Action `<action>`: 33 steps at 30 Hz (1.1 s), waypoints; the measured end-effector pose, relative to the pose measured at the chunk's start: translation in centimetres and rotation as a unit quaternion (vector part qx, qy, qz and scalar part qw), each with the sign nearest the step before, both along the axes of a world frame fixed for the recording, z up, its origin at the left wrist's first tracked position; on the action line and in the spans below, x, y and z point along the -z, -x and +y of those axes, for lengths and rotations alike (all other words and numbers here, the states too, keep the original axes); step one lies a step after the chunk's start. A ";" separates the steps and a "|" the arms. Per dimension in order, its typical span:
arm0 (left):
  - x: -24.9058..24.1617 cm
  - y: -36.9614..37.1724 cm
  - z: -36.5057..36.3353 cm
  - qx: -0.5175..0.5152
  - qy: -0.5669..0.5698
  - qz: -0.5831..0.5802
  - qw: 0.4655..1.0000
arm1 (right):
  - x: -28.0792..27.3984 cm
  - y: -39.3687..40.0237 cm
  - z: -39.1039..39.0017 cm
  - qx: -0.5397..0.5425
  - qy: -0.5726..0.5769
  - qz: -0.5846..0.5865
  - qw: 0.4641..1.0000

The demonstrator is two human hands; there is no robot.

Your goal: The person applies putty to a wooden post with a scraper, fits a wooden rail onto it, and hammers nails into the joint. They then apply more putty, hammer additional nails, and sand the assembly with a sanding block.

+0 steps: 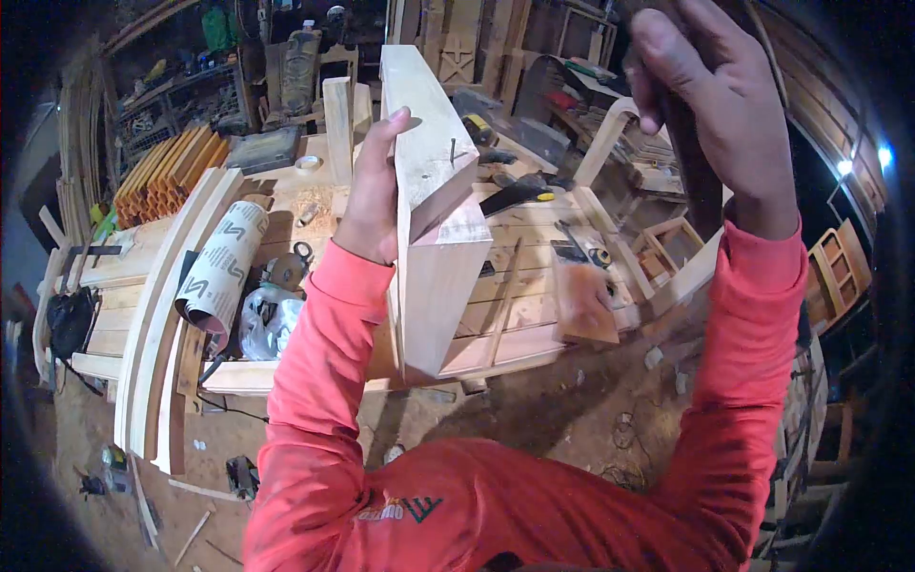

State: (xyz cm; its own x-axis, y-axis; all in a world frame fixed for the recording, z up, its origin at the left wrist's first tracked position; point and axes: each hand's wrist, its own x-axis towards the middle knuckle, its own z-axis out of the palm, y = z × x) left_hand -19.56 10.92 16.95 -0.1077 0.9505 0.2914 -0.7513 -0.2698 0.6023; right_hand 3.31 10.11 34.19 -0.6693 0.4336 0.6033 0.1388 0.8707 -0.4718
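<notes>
My left hand (374, 205) grips the left side of a pale wooden piece (424, 124), with the thumb up along its face. A nail (453, 151) sticks up from this piece near its right end. Below it, a wider pale wooden block (440, 296) extends toward me, and the two pieces touch at an angle. Raised at the upper right, my right hand (710, 105) has its fingers curled round something dark and long, mostly hidden by the hand and blurred. It is well apart from the wood.
A slatted wooden bench (400, 374) lies beneath. On it are a printed roll (224, 262), a plastic bag (270, 322), a yellow-black tool (479, 130), a brown wooden plate (585, 303) and long curved boards (157, 334) at the left. Stacked orange-brown pieces (170, 176) stand behind.
</notes>
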 end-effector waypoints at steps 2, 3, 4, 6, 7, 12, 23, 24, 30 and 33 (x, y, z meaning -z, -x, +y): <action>0.2 -0.1 0.1 -0.029 -0.004 -0.001 1.000 | 0.4 -0.2 3.1 0.042 -0.025 -0.083 0.995; 0.4 0.2 0.2 -0.009 -0.023 0.005 1.000 | 0.6 0.2 2.8 0.034 -0.048 -0.168 0.984; 0.6 0.5 0.4 0.013 -0.041 0.010 0.999 | 0.6 0.2 3.3 0.038 -0.058 -0.132 0.989; 0.7 0.3 0.4 -0.006 -0.053 0.029 0.998 | -0.1 -0.2 5.0 0.048 -0.086 -0.058 0.993; 0.5 -0.4 -0.1 -0.046 -0.042 0.042 0.997 | -1.2 -0.5 4.6 0.051 -0.079 -0.012 0.996; 0.5 0.2 0.3 -0.036 0.000 0.021 0.999 | -3.3 -1.6 5.0 0.008 -0.077 0.034 0.996; 0.6 0.4 0.7 -0.017 -0.008 0.008 1.000 | -4.3 -2.0 5.1 0.046 -0.138 0.042 0.988; 0.7 0.5 0.7 -0.012 -0.011 0.010 1.000 | -4.4 -2.0 4.9 0.046 -0.149 0.039 0.987; -1.1 -0.8 -0.9 -0.051 0.047 0.023 0.997 | -0.2 -1.3 3.6 0.102 -0.271 -0.191 0.938; 2.6 4.4 2.1 -0.123 0.048 0.185 0.974 | 0.4 -1.3 3.0 0.141 -0.402 -0.200 0.882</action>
State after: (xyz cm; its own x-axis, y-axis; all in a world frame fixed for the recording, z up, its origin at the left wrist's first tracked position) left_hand -23.97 13.06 14.37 -0.2408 0.9337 0.2648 -0.3969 -0.3437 0.8511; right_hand 4.58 13.12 33.80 -0.8320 0.1567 0.5322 0.4195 0.8054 0.4187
